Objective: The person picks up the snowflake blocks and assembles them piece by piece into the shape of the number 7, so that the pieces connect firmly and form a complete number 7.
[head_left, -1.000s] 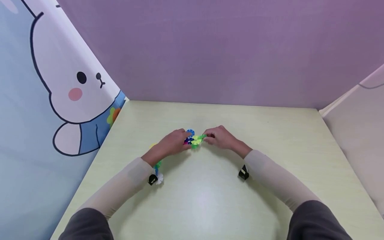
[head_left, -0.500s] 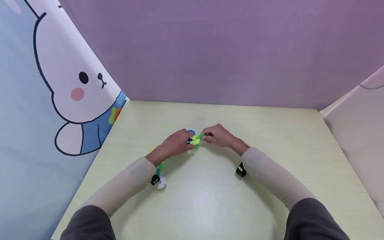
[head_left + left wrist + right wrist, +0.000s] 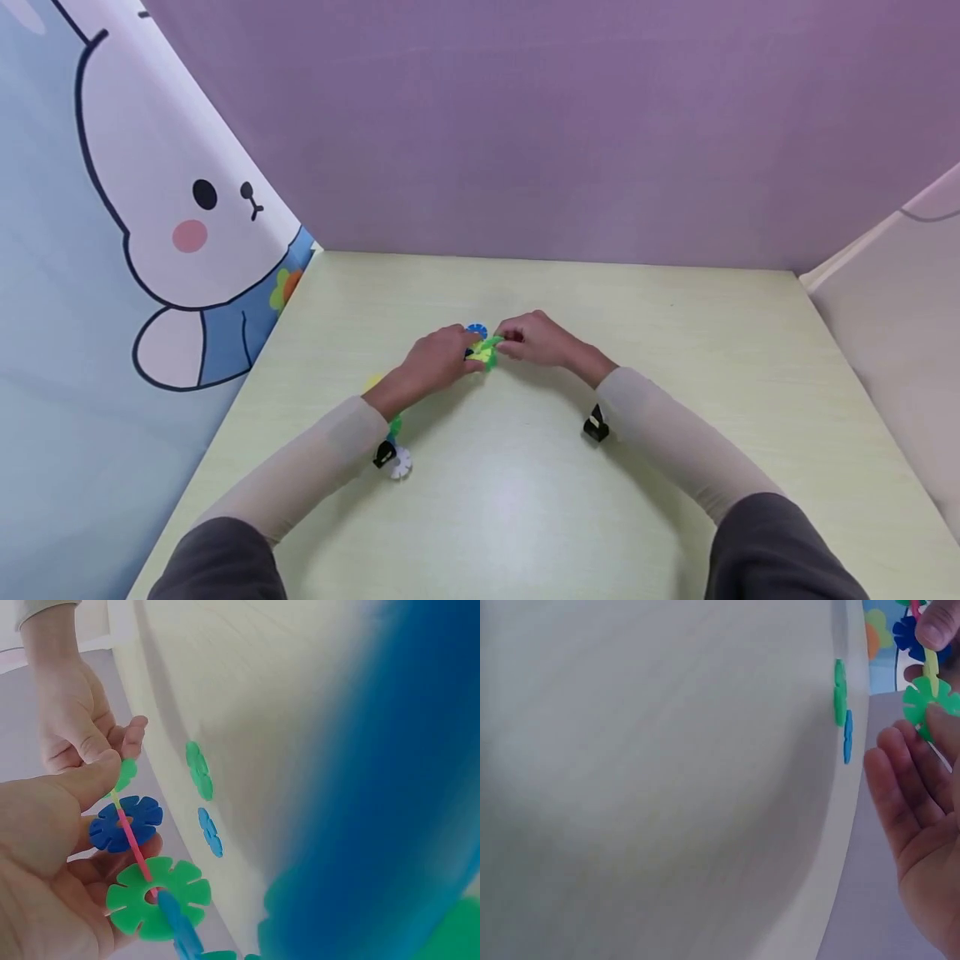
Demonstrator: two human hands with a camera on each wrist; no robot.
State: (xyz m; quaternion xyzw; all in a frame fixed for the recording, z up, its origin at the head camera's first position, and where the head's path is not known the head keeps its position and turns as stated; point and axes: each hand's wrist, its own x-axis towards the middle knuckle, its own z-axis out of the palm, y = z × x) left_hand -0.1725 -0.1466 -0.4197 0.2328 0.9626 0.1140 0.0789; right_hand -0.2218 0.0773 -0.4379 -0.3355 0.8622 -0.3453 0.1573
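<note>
In the head view my left hand grips a chain of interlocking snowflake discs, its thumb at the yellow disc. My right hand pinches a green snowflake disc that meets the yellow one's edge; whether the slots are engaged I cannot tell. Up the chain, the left wrist view has a dark blue disc, a pink disc edge-on and another green disc. The chain trails under the left forearm to a white disc.
On the table lie a loose blue disc and a loose green disc, just beyond the hands. A purple panel rises behind the table, and a cartoon-printed cloth hangs at the left.
My right hand has shifted a little to the left, bringing the green disc against the yellow one. The yellow disc has tilted. My left hand keeps its hold with only slight motion.
</note>
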